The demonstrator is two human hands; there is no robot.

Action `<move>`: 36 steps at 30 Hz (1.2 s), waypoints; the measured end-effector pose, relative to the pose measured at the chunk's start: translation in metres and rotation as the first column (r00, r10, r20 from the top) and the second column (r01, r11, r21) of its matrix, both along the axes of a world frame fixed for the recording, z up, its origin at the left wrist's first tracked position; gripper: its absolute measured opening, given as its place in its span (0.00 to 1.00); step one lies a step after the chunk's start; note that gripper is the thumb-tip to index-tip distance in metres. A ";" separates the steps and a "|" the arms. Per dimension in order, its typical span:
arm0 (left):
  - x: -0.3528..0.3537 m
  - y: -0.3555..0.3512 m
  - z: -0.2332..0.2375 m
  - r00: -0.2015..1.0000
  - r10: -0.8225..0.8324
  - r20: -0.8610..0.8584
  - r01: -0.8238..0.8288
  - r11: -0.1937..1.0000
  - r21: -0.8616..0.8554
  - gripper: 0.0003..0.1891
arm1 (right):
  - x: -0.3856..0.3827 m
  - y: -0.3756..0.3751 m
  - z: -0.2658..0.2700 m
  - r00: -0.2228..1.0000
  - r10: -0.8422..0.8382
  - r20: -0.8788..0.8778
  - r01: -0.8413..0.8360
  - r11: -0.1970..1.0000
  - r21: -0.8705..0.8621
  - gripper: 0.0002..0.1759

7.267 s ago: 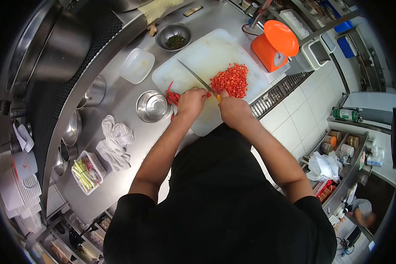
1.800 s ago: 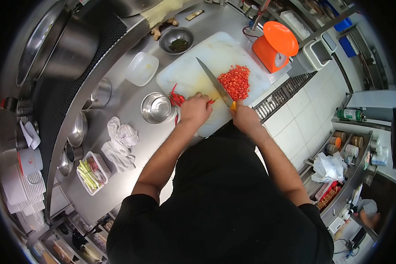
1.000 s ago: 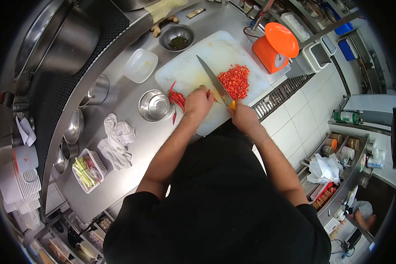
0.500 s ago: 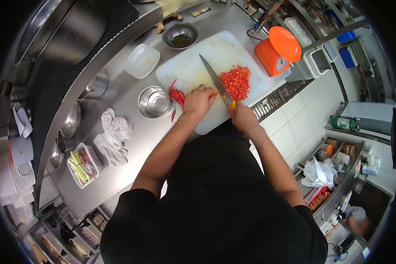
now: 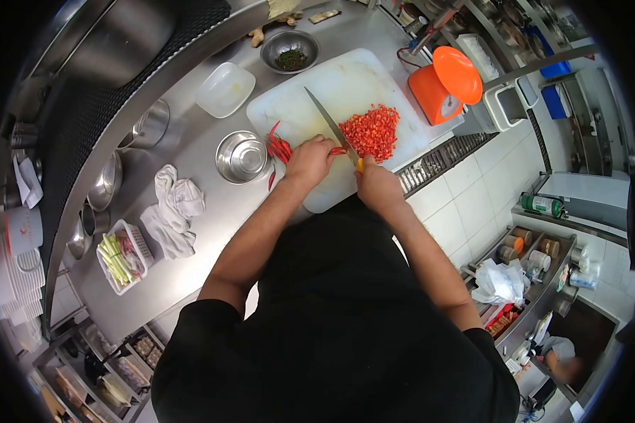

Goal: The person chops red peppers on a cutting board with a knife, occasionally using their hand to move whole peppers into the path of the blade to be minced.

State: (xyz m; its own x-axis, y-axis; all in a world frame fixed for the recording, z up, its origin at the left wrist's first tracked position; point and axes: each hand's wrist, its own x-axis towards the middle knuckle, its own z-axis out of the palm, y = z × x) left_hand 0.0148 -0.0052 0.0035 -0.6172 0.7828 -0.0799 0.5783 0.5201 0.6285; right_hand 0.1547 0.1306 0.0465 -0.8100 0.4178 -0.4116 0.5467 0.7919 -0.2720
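On the white cutting board [image 5: 353, 67], my left hand [image 5: 309, 162] is closed on a red chili pepper [image 5: 337, 151], whose end points toward the blade. My right hand [image 5: 381, 187] grips the yellow handle of a kitchen knife [image 5: 323, 110]. Its long blade slants across the board, with the tip at the upper left. Just right of the blade is a heap of chopped red chili [image 5: 371, 132]. Several whole chilies [image 5: 279, 146] lie at the board's left edge, beside my left hand.
A steel bowl [image 5: 222, 156] stands left of the chilies. Beyond are a white dish [image 5: 219, 102] and a metal bowl [image 5: 269, 51] of dark green bits. An orange scale [image 5: 425, 92] stands right. Cloths [image 5: 173, 215] and a vegetable basket [image 5: 142, 248] are at left. Another person [image 5: 561, 356] is far right.
My right hand and the knife have moved left, from beside the chopped heap toward my left hand. My left hand has shifted slightly left. The whole view has tilted a little.
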 end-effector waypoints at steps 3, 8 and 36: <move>0.002 0.002 0.001 1.000 0.014 -0.007 -0.014 1.000 -0.004 0.09 | -0.002 -0.002 0.014 0.998 0.037 0.046 -0.039 0.999 0.038 0.19; 0.002 0.006 -0.006 0.998 0.039 -0.043 -0.040 0.999 -0.026 0.08 | 0.003 0.000 0.035 0.995 0.054 0.082 -0.057 0.998 0.033 0.19; 0.008 0.012 -0.009 0.995 0.085 -0.052 -0.086 0.996 -0.013 0.08 | -0.011 0.001 0.022 0.996 0.081 0.048 -0.083 0.996 0.030 0.18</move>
State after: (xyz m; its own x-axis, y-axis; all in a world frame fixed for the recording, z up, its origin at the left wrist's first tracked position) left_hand 0.0224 0.0065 -0.0060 -0.6854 0.7259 -0.0577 0.5628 0.5783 0.5907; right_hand 0.1441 0.1320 0.0687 -0.8223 0.3642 -0.4372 0.4912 0.8423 -0.2222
